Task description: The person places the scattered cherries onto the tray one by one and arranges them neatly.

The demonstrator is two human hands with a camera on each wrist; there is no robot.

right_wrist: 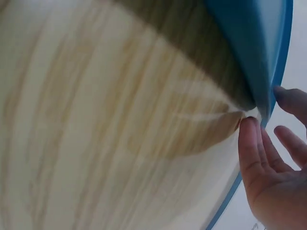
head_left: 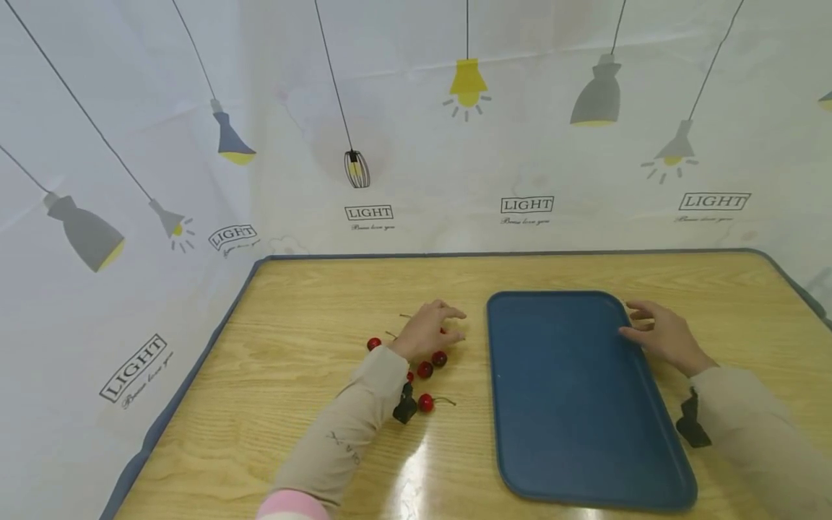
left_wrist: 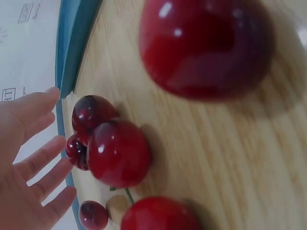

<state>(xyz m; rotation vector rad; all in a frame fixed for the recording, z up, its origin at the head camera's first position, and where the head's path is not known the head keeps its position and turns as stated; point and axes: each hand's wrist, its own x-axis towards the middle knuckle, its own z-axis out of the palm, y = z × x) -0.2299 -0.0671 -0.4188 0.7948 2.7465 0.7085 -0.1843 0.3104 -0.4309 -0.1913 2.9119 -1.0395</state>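
Note:
Several dark red cherries (head_left: 425, 370), some with stems, lie on the table left of a blue tray (head_left: 572, 404). My left hand (head_left: 427, 331) hovers over the cherries with its fingers spread and pointing toward the tray; it holds nothing. In the left wrist view, one cherry (left_wrist: 120, 153) sits just beyond those fingertips, and another (left_wrist: 206, 48) looms close to the camera. At the tray's far right side is my right hand (head_left: 666, 337), its thumb over the rim and its fingertips low along the outer edge, as the right wrist view shows.
The light wooden table (head_left: 312, 419) has a blue edge strip. White sheeting (head_left: 429, 166) printed with lamps stands behind it and on the left. Dark wrist cameras (head_left: 404, 406) are strapped to both sleeves, near the tabletop.

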